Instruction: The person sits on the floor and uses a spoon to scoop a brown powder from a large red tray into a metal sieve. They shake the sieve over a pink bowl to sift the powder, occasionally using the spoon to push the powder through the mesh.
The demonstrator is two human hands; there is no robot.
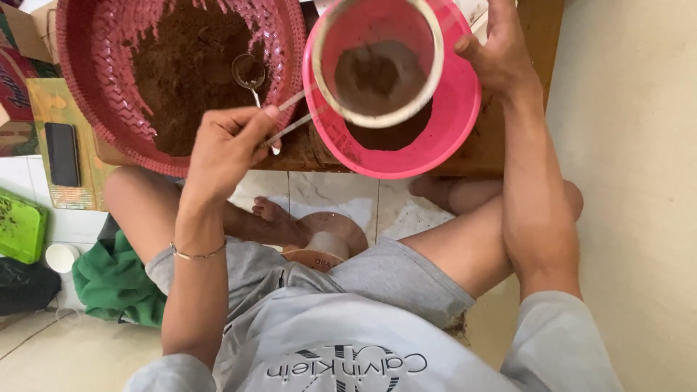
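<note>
My left hand point(226, 143) grips the wire handle of a round metal sieve point(377, 65) and holds it over a pink plastic bowl point(450, 123). Brown powder lies in the sieve and more has gathered in the bowl beneath it. My right hand point(497, 51) rests on the bowl's far right rim and grips it. To the left stands a large red woven tray point(94, 80) heaped with brown powder, with a metal spoon point(250, 72) lying in it.
Tray and bowl sit on a low wooden board point(501, 156) above a tiled floor. A dark phone point(62, 152) lies on a mat at left. A green cloth point(112, 283), a green tray point(20, 226) and a small white cup point(59, 256) are near my left knee.
</note>
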